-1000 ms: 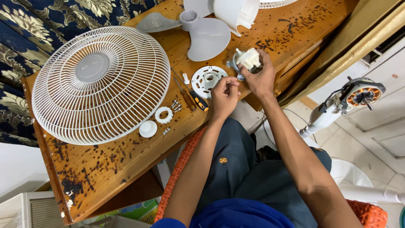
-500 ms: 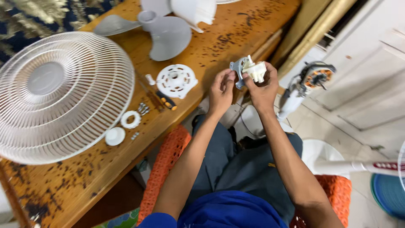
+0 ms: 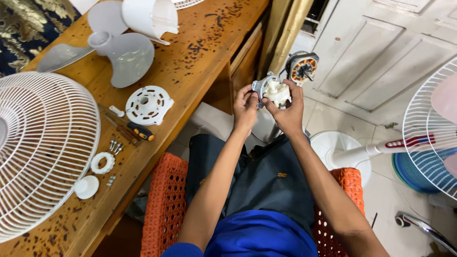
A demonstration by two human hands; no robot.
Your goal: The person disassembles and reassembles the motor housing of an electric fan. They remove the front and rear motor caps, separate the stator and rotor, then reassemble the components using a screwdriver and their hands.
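Fan well stripped: guard (image 3: 43,152), blade (image 3: 114,52), round plate (image 3: 148,103), screws (image 3: 114,147) and screwdriver (image 3: 133,129) lying on worktop (image 3: 200,52) at 9 o'clock. Left hand (image 3: 245,109) and right hand (image 3: 290,112) pinching small gear housing (image 3: 270,90) above lap, centre frame. Motor (image 3: 301,66) at 1 o'clock. Reassembly judged not begun.

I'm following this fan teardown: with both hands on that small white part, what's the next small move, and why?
Probably bring the small white and grey fan part back over the wooden table: left hand and right hand hold it off the edge, so loose pieces could drop to the floor.

Home repair corner (dismantled fan parts (image 3: 143,103))
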